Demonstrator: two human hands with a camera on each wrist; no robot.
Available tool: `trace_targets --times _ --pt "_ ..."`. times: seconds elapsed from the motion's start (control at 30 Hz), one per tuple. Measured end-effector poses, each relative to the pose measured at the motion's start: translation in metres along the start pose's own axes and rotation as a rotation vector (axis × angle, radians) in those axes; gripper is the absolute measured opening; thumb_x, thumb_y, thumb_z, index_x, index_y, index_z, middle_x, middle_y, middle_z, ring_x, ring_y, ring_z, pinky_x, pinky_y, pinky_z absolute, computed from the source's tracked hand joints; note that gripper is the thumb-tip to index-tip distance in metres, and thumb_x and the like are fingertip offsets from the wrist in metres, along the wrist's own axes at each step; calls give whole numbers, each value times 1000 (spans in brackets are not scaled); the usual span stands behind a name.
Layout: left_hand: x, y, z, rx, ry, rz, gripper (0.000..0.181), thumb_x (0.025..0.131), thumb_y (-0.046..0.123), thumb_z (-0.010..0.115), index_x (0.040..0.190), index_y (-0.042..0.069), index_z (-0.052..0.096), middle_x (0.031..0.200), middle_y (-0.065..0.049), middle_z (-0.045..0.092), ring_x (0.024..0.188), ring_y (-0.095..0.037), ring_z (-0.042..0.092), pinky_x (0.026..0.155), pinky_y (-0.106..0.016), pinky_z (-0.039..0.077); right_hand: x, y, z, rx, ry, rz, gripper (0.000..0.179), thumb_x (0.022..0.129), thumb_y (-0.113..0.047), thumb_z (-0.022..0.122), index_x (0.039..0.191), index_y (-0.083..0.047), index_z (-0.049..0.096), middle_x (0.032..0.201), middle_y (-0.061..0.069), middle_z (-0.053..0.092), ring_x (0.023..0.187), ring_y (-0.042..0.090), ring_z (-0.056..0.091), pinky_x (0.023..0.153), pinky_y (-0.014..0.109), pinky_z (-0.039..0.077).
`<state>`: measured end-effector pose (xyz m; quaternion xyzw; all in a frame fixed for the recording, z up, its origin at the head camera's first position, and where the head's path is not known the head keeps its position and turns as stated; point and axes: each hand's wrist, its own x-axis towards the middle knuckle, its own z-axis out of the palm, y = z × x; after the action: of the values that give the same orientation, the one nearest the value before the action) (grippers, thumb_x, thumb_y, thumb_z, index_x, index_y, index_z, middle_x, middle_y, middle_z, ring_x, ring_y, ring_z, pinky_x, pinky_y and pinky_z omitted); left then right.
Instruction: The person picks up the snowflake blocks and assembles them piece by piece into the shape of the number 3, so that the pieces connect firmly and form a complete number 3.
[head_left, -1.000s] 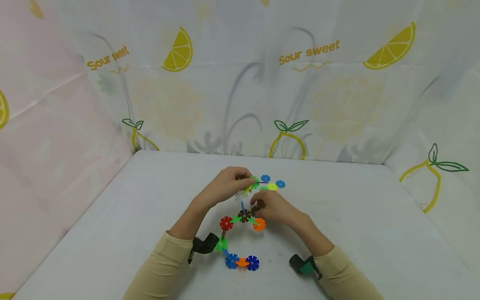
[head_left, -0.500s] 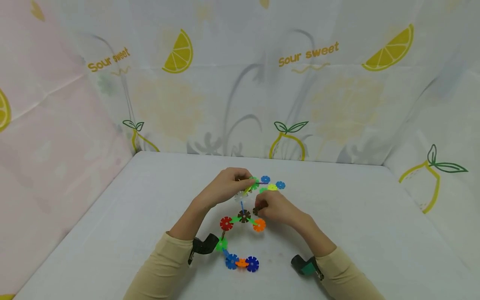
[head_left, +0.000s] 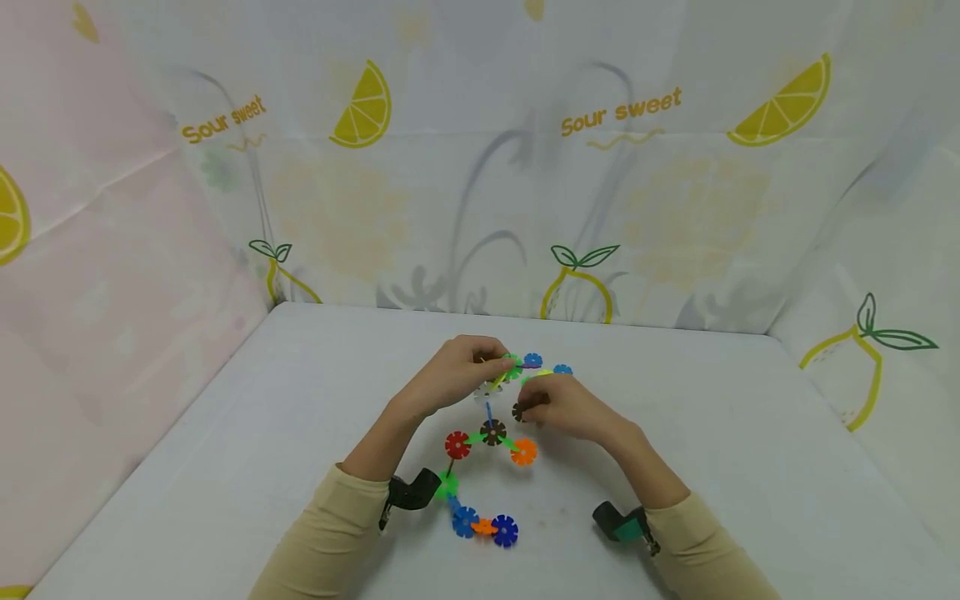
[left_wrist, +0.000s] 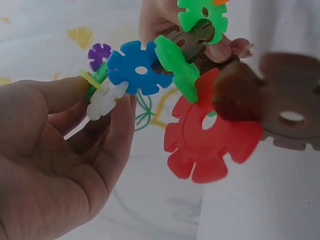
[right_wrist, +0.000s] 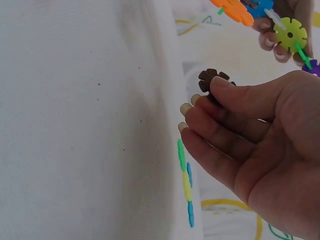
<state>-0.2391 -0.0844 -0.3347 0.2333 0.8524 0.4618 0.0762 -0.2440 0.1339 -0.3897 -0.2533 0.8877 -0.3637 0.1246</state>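
Note:
A chain of slotted plastic flower discs hangs over the white table. In the head view my left hand (head_left: 457, 375) grips its upper end near a green disc (head_left: 514, 367); in the left wrist view a white disc (left_wrist: 106, 102) and a yellow one lie at my fingers. Below come a blue disc (left_wrist: 132, 67), a brown disc (head_left: 492, 432), a red disc (head_left: 457, 445) and an orange disc (head_left: 523, 452), with more discs curving down to a dark blue disc (head_left: 505, 531). My right hand (head_left: 570, 408) pinches a separate brown disc (right_wrist: 211, 80) between thumb and fingers, apart from the chain.
Beyond the hands, a few discs lie on the table (head_left: 720, 450), among them a yellow disc (head_left: 545, 374) and a blue disc (head_left: 562, 369). Lemon-printed cloth (head_left: 465, 192) stands behind and at both sides. Each wrist wears a small black camera (head_left: 415, 489).
My right hand has drawn away from the chain's middle brown disc, to the right and slightly up, carrying the separate brown disc. The left hand has kept nearly the same place.

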Motion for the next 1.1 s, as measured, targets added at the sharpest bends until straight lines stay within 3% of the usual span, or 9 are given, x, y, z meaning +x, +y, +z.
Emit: trace_targets --times 0.27,0.57,0.83,1.1 --pt "2 -4 2 3 7 -7 17 99 33 61 95 21 72 90 1 66 90 -35 60 69 -31 45 -4 0 -12 132 70 -29 12 94 -6 62 102 -5 71 91 15 73 72 20 69 77 41 59" --pt "3 -4 3 24 25 -8 16 99 33 61 94 22 72 87 1 64 77 -18 54 66 -31 44 -7 -1 -25 170 146 -34 12 95 -9 63 103 -3 71 99 14 74 76 18 72 79 34 60" --pt "3 -2 3 12 34 -8 17 99 33 61 94 20 72 82 0 63 72 -18 53 64 -31 44 -11 -7 -33 180 167 -29 12 96 -12 63 103 -8 71 100 17 74 78 19 73 83 41 59" --pt "3 -1 3 19 35 -10 17 98 33 62 95 19 72 82 0 64 73 -18 54 64 -31 45 -17 -4 -37 272 216 -56 17 96 -10 64 109 -1 70 101 23 73 77 19 72 82 47 59"
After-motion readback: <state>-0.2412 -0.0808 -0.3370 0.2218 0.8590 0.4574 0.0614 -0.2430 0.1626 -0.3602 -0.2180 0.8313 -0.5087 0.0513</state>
